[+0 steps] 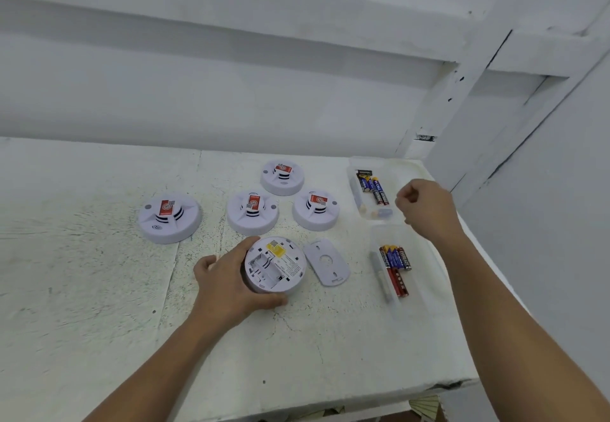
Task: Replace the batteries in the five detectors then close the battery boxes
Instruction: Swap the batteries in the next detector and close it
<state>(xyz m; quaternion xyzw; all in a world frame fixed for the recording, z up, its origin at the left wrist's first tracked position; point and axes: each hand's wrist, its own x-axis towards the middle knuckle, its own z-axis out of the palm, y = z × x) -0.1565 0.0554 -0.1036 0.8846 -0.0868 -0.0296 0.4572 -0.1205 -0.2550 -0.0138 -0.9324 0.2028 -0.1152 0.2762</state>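
Left hand (227, 283) grips open detector (275, 264), fingers and thumb wrapped round rim; battery bay empty. Right hand (425, 205) curled beside far tray (392, 167); contents cannot tell. Detector lies well left, nearward of right fingers. 4 other detectors (252, 212) face-up.

Five round white detectors sit on the worktop (99, 289). Four stand face up, each with a red label on its raised centre. The left detector (169, 218) is apart from the rest, while the middle detector (252, 212), the far detector (282, 177) and the right detector (316, 208) are clustered close together. The open detector (275, 264) lies underside up at the near side, its battery bay uncovered and a yellow sticker beside the bay. Its oval white cover (326, 261) lies flat just to its right. Further right, the near batteries (394, 264), red, blue and dark, lie in the near clear tray (419, 289). The far batteries (373, 187) lie in the far clear tray (355, 164).
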